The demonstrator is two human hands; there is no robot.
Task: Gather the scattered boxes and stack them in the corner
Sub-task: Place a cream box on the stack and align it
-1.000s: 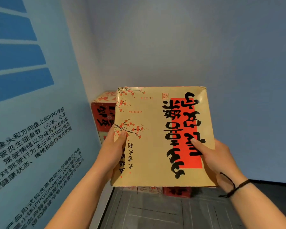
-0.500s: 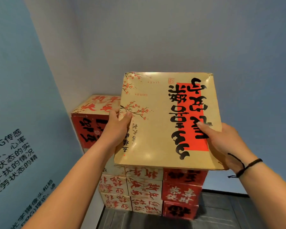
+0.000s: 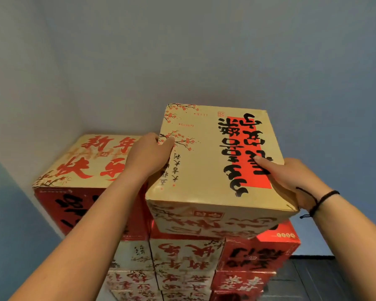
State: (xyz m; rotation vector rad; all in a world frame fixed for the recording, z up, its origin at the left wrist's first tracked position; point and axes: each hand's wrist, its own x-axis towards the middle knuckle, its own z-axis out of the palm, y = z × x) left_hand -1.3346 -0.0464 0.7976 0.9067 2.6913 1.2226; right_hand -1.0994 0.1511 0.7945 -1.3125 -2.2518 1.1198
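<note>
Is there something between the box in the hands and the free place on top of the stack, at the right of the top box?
Nothing visible. The gold box, held by left hand and right hand, hangs above the red box, beside the top corner box.

There is only the one view, from a camera on the person's head, so nothing is shared between views. It looks forward and a little downward into the room's corner, where the grey wall [image 3: 204, 51] ahead meets the blue wall [image 3: 7, 203] on the left. It sits close: both forearms reach in from the bottom edge, and the held box [image 3: 204, 166] fills the middle, seen from above so that its top face shows. The stacked boxes [image 3: 182, 268] run out of the bottom of the frame. The wide lens seems to bend the edges. A strip of dark floor [image 3: 313, 279] shows at lower right.
</note>
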